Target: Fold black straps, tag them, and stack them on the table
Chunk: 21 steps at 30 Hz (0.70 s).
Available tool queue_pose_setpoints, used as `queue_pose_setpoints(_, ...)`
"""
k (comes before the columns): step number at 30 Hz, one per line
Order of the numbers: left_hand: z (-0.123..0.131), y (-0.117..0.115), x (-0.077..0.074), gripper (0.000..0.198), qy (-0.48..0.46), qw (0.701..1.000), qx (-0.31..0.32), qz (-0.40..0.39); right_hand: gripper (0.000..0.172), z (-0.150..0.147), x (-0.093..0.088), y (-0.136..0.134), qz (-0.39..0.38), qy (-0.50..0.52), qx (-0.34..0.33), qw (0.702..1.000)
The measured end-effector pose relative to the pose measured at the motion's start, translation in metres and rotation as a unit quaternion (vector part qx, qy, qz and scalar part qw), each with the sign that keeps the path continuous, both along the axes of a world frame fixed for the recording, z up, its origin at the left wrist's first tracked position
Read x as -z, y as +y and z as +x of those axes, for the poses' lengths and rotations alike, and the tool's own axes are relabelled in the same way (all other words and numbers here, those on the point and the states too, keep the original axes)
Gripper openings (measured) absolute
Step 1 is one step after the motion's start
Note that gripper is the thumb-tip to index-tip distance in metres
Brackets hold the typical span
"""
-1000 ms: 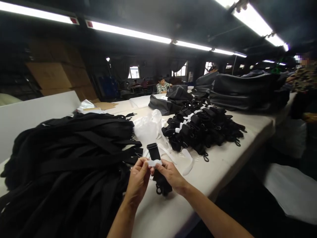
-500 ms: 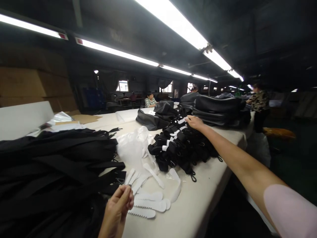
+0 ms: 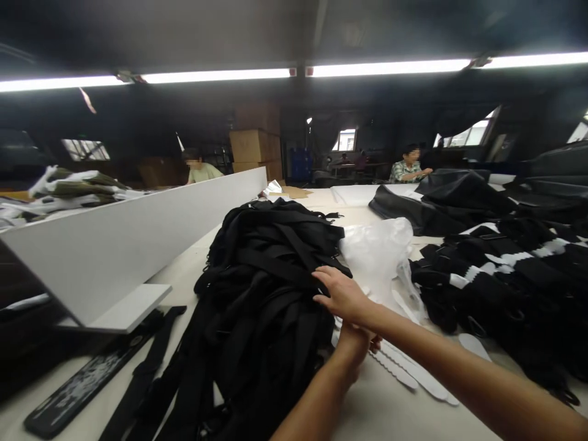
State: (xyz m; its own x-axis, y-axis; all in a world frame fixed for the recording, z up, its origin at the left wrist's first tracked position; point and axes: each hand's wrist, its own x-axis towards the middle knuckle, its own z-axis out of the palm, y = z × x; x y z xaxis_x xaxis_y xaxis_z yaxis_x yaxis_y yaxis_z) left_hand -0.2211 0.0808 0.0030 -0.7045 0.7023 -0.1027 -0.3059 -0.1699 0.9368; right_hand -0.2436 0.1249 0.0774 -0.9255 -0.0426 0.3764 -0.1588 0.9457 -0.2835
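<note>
Your right hand (image 3: 339, 294), fingers parted, is at the right edge of the black strap pile (image 3: 269, 300) on the worktop (image 3: 386, 413). Your left hand (image 3: 356, 349) is partly hidden beneath; its grip cannot be determined. Straps appear soft, limp, singly light: grasp flat webbing. Plastic bag (image 3: 374, 245): contents indiscernible.

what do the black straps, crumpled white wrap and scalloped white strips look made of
Black straps: probably woven webbing, matte, lying limp. White wrap: likely thin plastic film, shiny, cloudy, creased. White strips: card or plastic, unclear; matte, cleanly cut edges.
</note>
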Motion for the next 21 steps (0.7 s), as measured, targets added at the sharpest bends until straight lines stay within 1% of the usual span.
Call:
queue_pose_setpoints(1, -0.002, 0.0, 0.001, 0.014, 0.004, 1.0, -0.006, -0.011, 0.047, -0.016, 0.004, -0.006, 0.02, -0.007, 0.022, 1.0)
queue_pose_setpoints(3, -0.004, 0.001, 0.001, 0.015, 0.01, 0.999, -0.018, -0.03, 0.047, -0.042, 0.007, -0.009, 0.037, -0.019, 0.051, 0.998)
queue_pose_setpoints(5, -0.004, 0.001, 0.001, 0.015, 0.009, 0.999, -0.018, -0.037, 0.043, -0.057, 0.008, -0.007, 0.027, -0.026, 0.051, 0.998)
queue_pose_setpoints(6, -0.004, 0.002, 0.002, 0.014, 0.007, 0.999, -0.015, -0.038, 0.04, -0.06, 0.008, -0.004, 0.022, -0.029, 0.042, 0.998)
queue_pose_setpoints(8, -0.003, 0.003, 0.003, 0.011, 0.003, 0.999, -0.005, -0.04, 0.028, -0.061, 0.003, 0.0, 0.01, -0.028, 0.021, 0.999)
queue_pose_setpoints(10, -0.003, 0.004, 0.004, 0.009, 0.001, 0.999, 0.002, -0.042, 0.014, -0.056, -0.012, 0.003, -0.003, -0.013, 0.018, 1.0)
queue_pose_setpoints(11, -0.003, 0.003, 0.004, 0.009, 0.0, 0.999, 0.004, -0.043, 0.008, -0.052, -0.026, 0.004, -0.017, 0.003, 0.023, 1.0)
queue_pose_setpoints(12, -0.003, 0.003, 0.004, 0.009, -0.001, 0.999, 0.006, -0.042, 0.005, -0.046, -0.044, 0.003, -0.048, 0.025, 0.028, 0.998)
queue_pose_setpoints(13, -0.004, 0.002, 0.004, 0.01, -0.002, 0.999, 0.007, -0.041, 0.008, -0.039, -0.065, 0.001, -0.093, 0.056, 0.03, 0.994)
queue_pose_setpoints(14, -0.005, 0.001, 0.004, 0.01, -0.002, 0.999, 0.007, -0.038, 0.011, -0.031, -0.09, -0.002, -0.16, 0.091, 0.021, 0.983)
queue_pose_setpoints(15, -0.007, 0.0, 0.004, 0.011, -0.002, 0.999, 0.006, -0.036, 0.013, -0.02, -0.117, -0.007, -0.242, 0.128, 0.006, 0.962)
queue_pose_setpoints(16, -0.009, -0.001, 0.004, 0.011, -0.003, 0.999, 0.002, -0.033, 0.014, -0.006, -0.145, -0.012, -0.308, 0.169, -0.01, 0.936)
queue_pose_setpoints(17, -0.011, -0.002, 0.003, 0.012, -0.003, 1.0, -0.003, -0.029, 0.018, 0.011, -0.171, -0.018, -0.357, 0.197, -0.035, 0.913)
queue_pose_setpoints(18, -0.013, -0.003, 0.001, 0.013, -0.002, 1.0, -0.008, -0.024, 0.023, 0.029, -0.196, -0.022, -0.378, 0.209, -0.051, 0.901)
queue_pose_setpoints(19, -0.014, -0.004, -0.001, 0.015, 0.0, 1.0, -0.013, -0.015, 0.027, 0.05, -0.216, -0.025, -0.374, 0.198, -0.064, 0.904)
queue_pose_setpoints(20, -0.015, -0.006, -0.003, 0.016, 0.004, 1.0, -0.015, -0.002, 0.029, 0.071, -0.233, -0.025, -0.355, 0.183, -0.058, 0.915)
queue_pose_setpoints(21, -0.015, -0.009, -0.007, 0.018, 0.01, 1.0, -0.008, 0.016, 0.029, 0.093, -0.244, -0.021, -0.323, 0.171, -0.046, 0.929)
